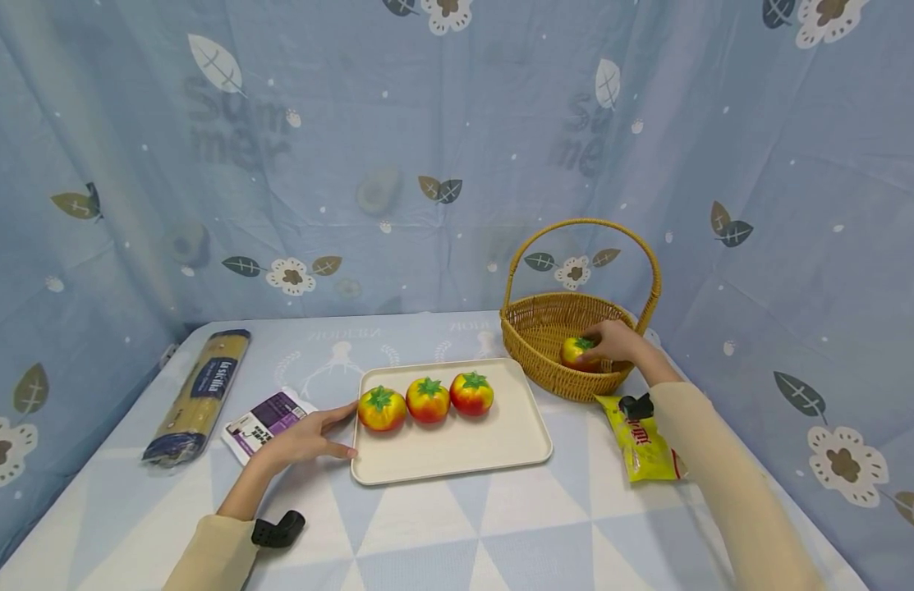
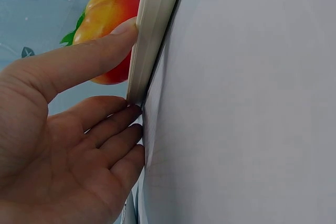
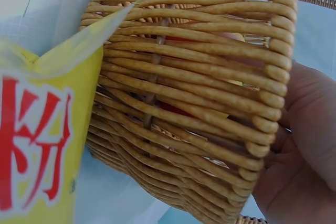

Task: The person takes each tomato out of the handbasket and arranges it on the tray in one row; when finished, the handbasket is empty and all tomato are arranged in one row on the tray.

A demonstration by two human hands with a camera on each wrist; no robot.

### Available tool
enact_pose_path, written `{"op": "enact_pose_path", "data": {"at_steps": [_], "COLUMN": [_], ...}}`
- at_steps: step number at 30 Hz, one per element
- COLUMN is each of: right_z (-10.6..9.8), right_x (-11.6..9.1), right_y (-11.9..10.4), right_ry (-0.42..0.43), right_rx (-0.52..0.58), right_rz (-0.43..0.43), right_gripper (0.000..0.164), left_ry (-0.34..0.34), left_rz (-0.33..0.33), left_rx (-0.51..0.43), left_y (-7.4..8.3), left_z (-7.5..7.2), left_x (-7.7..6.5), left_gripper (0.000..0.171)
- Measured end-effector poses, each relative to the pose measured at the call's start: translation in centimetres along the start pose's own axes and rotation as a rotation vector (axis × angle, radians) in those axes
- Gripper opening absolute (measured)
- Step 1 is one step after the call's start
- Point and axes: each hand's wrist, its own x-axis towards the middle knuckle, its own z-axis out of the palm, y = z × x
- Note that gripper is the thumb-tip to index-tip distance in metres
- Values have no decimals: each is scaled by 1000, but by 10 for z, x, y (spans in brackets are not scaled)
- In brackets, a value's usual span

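Observation:
My right hand (image 1: 615,345) reaches over the rim into a wicker basket (image 1: 526,349) and grips a red-and-yellow tomato (image 1: 575,351) with a green top. In the right wrist view the basket's woven wall (image 3: 194,72) hides most of the tomato and the fingertips, with the hand (image 3: 304,140) at the rim. My left hand (image 1: 305,439) touches the left end of a cream tray (image 1: 457,460), its fingers extended and thumb at the rim. Three similar tomatoes (image 1: 428,400) sit in a row on the tray, the leftmost tomato (image 2: 107,17) close by the left thumb.
A yellow packet (image 1: 641,443) lies in front of the basket, beneath the right forearm. Left of the tray are a purple-and-white packet (image 1: 268,420) and a long pack of spaghetti (image 1: 198,398). The basket's tall handle (image 1: 585,222) arches above it. Patterned curtains enclose the table.

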Motion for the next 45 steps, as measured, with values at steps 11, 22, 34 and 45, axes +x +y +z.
{"op": "enact_pose_path", "data": {"at_steps": [11,22,34,45], "right_z": [-13,-35,-57,-65], "right_x": [2,-5,-22,-38], "right_y": [-5,-27,-52,-65], "right_ry": [-22,-57,-14,40], "right_rx": [-47,-67,-82,-77], "right_rz": [-6,-12,-64,-145], "right_gripper": [59,62,62,62], "left_ry": [-10,-6,-7,2], "left_rz": [17,13,14,-30], "left_rx": [-26,-8,-11,4], "left_y": [2,0,0,-2], "left_z": [0,-1,-1,-1], "left_x": [0,1,1,2], "left_gripper": [88,89,89,91]}}
